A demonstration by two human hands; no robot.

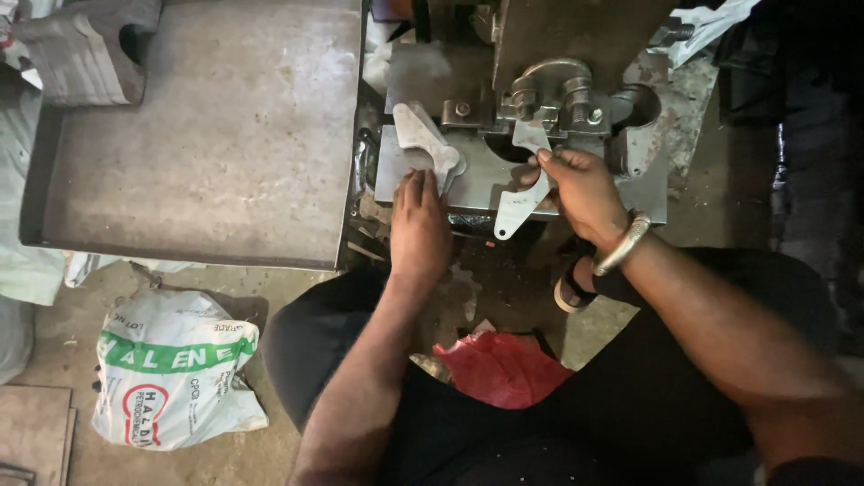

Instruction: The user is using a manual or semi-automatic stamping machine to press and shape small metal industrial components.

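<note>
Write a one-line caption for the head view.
Right hand feeds a metal blank into the press; left hand touches another blank.

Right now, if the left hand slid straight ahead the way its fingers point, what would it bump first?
Probably the flat metal piece lying just past the left hand; its fingertips already seem to touch it.

Right hand (585,193) gripping flat metal blank (520,209) at press (549,99); left hand (418,225) alongside.
</note>
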